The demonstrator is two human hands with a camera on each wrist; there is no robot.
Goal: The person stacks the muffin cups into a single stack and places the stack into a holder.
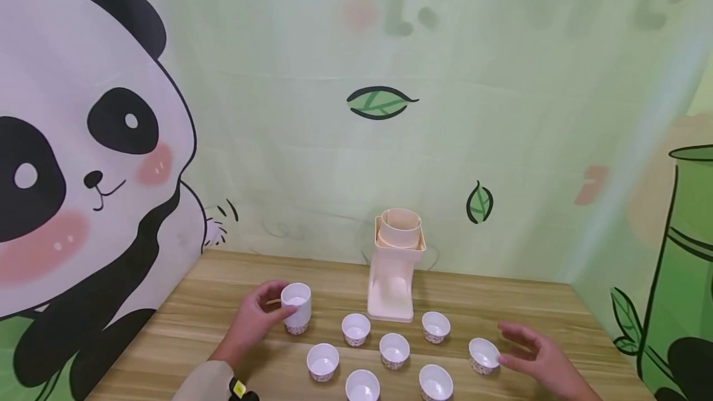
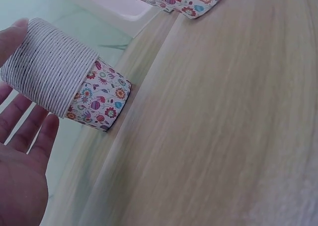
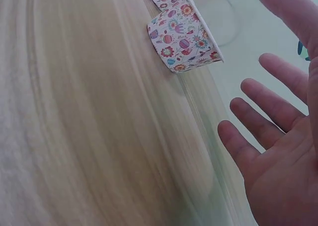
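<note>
At the left of the table stands a tall stack of nested paper cups, white-rimmed, with a flowered print on the bottom cup. My left hand holds it from the side, thumb in front and fingers behind. In the left wrist view, the stack's layered rims lie between thumb and fingers. My right hand is beside the rightmost single paper cup, fingers spread and loosely bent, holding nothing. In the right wrist view a flowered cup stands apart from the open fingers.
Several single flowered cups, such as one paper cup, stand upright in loose rows between the hands. Behind them is a pink stand with a round pink holder on top. A printed cloth hangs behind the wooden table.
</note>
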